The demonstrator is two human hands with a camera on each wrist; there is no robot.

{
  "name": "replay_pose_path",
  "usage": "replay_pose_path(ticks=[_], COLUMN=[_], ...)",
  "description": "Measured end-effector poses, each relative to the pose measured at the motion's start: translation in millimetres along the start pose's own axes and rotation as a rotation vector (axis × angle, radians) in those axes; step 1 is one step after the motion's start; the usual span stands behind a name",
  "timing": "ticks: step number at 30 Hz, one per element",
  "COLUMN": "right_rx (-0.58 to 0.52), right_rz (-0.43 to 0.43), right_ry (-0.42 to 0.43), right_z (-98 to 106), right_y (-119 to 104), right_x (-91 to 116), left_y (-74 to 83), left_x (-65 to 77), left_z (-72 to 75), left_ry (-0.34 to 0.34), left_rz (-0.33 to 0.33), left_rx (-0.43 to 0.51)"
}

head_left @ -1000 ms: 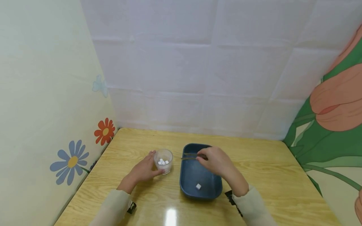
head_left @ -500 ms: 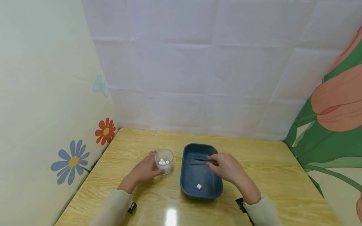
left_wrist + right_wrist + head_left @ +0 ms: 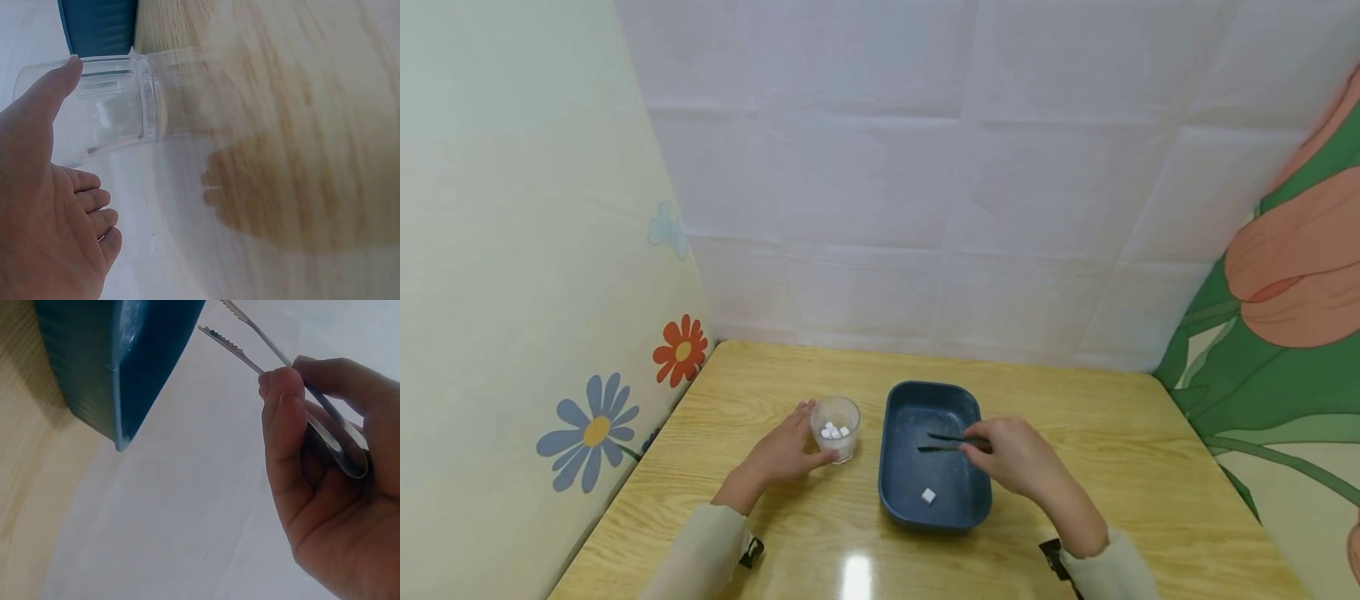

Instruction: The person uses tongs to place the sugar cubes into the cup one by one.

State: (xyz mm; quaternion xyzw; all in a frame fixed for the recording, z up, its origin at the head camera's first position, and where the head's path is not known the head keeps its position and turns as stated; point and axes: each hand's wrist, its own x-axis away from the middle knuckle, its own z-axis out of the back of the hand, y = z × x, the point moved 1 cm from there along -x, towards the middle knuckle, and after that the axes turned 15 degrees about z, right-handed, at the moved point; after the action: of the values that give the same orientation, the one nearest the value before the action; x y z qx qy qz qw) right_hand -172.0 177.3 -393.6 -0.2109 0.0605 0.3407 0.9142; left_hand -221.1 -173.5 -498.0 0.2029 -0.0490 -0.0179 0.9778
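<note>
My left hand [image 3: 782, 450] holds a clear glass [image 3: 847, 451] upright on the table, thumb at its near side and fingers reaching behind. Several small white cubes [image 3: 833, 432] lie inside it. In the left wrist view the thumb lies along the glass [image 3: 115, 112], the other fingers loosely bent. My right hand [image 3: 1011, 454] pinches metal tongs [image 3: 269, 342] between thumb and fingers. Their serrated arms are spread apart with nothing between the tips, over a dark blue tray [image 3: 898, 467]. One white cube [image 3: 928, 497] lies near the tray's front end, apart from the tongs.
The wooden table [image 3: 760, 371] meets a white sheet [image 3: 880, 208] at the back. Flower-patterned cloth [image 3: 550, 292] hangs on the left, and a tulip-patterned one [image 3: 1285, 375] on the right. Black camera straps sit at both wrists.
My right hand has moved right and toward me, carrying the tongs from the tray's far left edge to over its middle. My left hand, the glass and the loose cube stay in place.
</note>
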Motion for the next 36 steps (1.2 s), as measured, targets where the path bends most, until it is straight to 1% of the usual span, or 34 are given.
replay_pose_path(ticks=[10,16,23,30,36], right_rx=[-0.033,-0.053,-0.079,-0.071,-0.073], right_rz=[0.010,0.000,-0.023,-0.029,-0.019], right_ry=[0.009,0.019,-0.003,-0.046,-0.043], right_z=[-10.9,-13.9,-15.4,-20.2,-23.8], right_y=[10.9,14.0,15.2,14.3,14.7], right_x=[13.6,17.0,20.4,24.6,27.1], left_y=[-0.1,0.0,-0.6,-0.5,-0.8], left_x=[-0.7,-0.4,-0.8,-1.2,-1.9], left_z=[0.3,0.4,0.5,0.0,-0.6], left_ry=[-0.009,-0.007,-0.004,-0.009,-0.010], left_rz=[0.007,0.005,0.004,0.004,0.007], left_rx=[-0.009,-0.010,-0.005,0.005,-0.007])
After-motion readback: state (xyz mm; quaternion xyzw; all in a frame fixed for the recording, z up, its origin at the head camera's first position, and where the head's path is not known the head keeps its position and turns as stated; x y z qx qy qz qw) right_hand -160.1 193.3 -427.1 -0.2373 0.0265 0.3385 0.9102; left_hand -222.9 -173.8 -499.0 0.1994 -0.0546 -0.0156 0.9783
